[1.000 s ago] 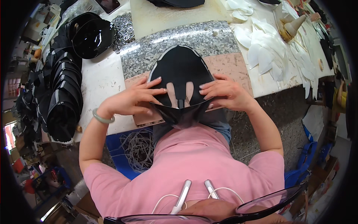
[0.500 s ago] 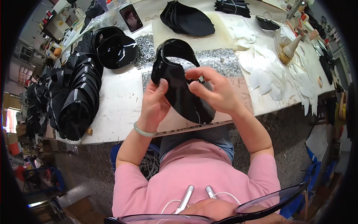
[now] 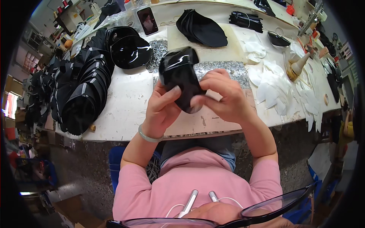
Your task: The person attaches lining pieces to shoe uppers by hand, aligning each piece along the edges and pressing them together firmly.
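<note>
We hold up one glossy black shoe upper.
Its smooth, patent-like surface bends into a curved shell, and we see bright reflections streaking its broad far end. It is raised clear of the speckled grey slab, overlapping its left part in our view. We find it tilted, its narrower, slightly blurred lower end reaching to the slab's near side.

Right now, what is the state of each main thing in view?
Glossy black piece: held, curved
Left hand: gripping it
Right hand: gripping its right edge
Phone: propped up, screen lit
Dark strips: bundled, tied
Flat black pieces: stacked
Black pieces at left: nested
White pieces: loosely heaped
</note>
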A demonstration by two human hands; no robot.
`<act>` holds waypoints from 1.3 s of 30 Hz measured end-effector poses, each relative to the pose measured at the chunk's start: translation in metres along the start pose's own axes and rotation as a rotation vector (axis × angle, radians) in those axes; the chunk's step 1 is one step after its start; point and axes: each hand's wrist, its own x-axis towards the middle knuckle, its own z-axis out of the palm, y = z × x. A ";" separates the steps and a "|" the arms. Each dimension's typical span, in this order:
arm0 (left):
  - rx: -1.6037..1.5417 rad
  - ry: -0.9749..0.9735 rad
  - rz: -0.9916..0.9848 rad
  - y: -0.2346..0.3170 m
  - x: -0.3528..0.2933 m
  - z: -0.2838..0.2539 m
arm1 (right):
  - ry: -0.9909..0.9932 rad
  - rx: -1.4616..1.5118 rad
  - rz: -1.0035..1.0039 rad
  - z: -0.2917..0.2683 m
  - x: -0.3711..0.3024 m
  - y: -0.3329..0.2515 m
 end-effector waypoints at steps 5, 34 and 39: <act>-0.329 -0.046 -0.079 0.012 -0.002 -0.004 | -0.124 -0.067 -0.056 -0.011 -0.005 0.005; 0.071 0.290 -0.393 -0.075 -0.080 -0.010 | -0.276 -0.218 0.468 0.003 -0.119 -0.040; -0.108 0.329 -0.402 -0.076 -0.075 -0.005 | -0.316 -0.215 0.553 -0.007 -0.123 -0.043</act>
